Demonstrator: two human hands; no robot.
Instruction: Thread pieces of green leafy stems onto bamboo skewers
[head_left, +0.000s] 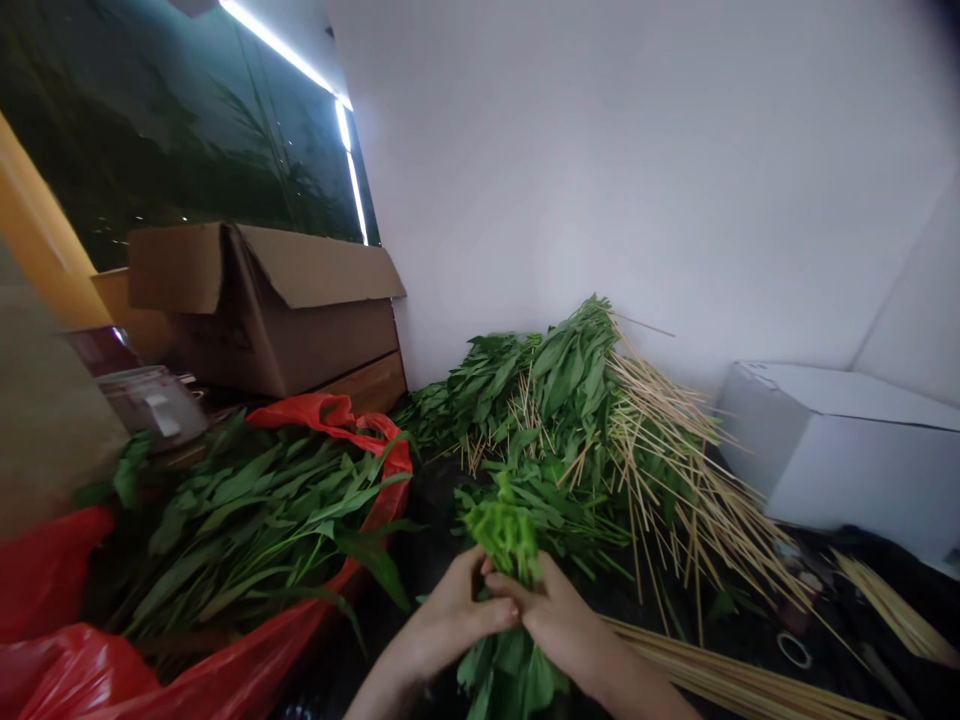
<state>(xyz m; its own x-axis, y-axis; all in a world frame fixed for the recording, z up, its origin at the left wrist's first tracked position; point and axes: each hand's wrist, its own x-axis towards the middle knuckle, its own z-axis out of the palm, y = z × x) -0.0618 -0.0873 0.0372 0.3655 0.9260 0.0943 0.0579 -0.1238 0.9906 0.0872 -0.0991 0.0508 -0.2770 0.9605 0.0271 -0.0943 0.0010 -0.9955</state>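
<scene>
Left hand (450, 615) and right hand (551, 620), grips closed on a bunch of leafy greens (506, 535), a tall heap of long-stemmed greens (562, 400) remaining just ahead!

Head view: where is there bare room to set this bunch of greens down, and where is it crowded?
Dark surface shows between the red plastic bag and the bunch of greens held by your left hand and right hand. A second patch lies between the bamboo skewers and the white box. Crowded: the bag's leaves and the skewer pile.
</scene>
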